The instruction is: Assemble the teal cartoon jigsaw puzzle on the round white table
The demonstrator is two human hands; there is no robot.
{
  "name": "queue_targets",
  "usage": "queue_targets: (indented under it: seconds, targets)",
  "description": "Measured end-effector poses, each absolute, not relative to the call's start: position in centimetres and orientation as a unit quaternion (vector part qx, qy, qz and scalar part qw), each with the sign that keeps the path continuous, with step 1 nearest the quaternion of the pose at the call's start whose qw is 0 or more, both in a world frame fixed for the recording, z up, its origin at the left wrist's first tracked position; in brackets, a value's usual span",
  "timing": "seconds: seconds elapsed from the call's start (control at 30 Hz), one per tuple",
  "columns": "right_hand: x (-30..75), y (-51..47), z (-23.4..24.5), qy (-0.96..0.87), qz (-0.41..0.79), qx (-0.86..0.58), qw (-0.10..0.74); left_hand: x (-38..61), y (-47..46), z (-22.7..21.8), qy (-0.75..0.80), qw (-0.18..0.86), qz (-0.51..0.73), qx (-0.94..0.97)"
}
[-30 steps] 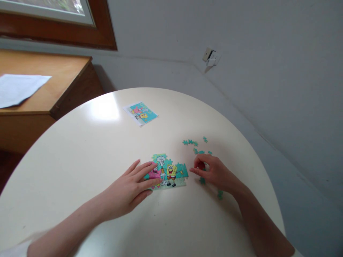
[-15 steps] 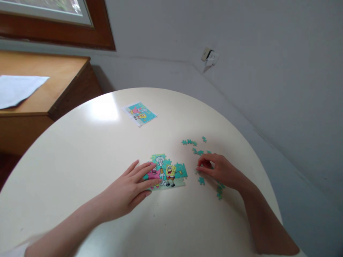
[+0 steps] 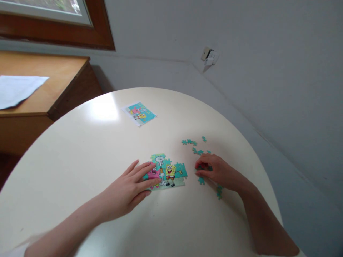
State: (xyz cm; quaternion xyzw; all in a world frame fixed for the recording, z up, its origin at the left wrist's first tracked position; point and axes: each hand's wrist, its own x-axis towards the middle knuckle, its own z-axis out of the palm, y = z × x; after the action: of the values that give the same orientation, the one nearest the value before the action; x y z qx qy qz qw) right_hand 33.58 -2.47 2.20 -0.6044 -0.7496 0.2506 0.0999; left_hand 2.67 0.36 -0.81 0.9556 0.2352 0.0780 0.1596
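Note:
A partly built cartoon jigsaw puzzle (image 3: 168, 170) lies on a round cream table (image 3: 80, 150). My left hand (image 3: 131, 187) rests flat on the puzzle's left part, fingers stretched out. My right hand (image 3: 215, 172) sits just right of the puzzle, fingers curled in a pinch among several loose teal pieces (image 3: 201, 181). What the pinch holds is too small to make out. More teal pieces (image 3: 191, 142) lie beyond the right hand.
A small picture card (image 3: 138, 113) of the same cartoon lies further back on the table. A wooden desk (image 3: 53, 82) with a white paper (image 3: 16, 89) stands at the left. Grey walls with a wall socket (image 3: 210, 56) close the corner behind.
My right hand has shifted a little to the right among the loose pieces and curled tighter. The left hand has stayed on the puzzle.

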Motion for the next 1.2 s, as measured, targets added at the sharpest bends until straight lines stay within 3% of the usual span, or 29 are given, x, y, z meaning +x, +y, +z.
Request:
queue_targets:
  seconds: [0.57, 0.83, 1.2]
  targets:
    - [33.1, -2.8, 2.5, -0.719, 0.276, -0.626, 0.122, 2.6, 0.4, -0.8, 0.233, 0.148, 0.066, 0.959]
    - [33.0, -2.6, 1.4, -0.717, 0.293, -0.600, 0.200, 2.7, 0.4, -0.8, 0.233, 0.147, 0.064, 0.959]
    - [32.6, -2.6, 1.3, -0.672, 0.302, -0.633, 0.238, 2.7, 0.4, -0.8, 0.230, 0.153, 0.071, 0.959]
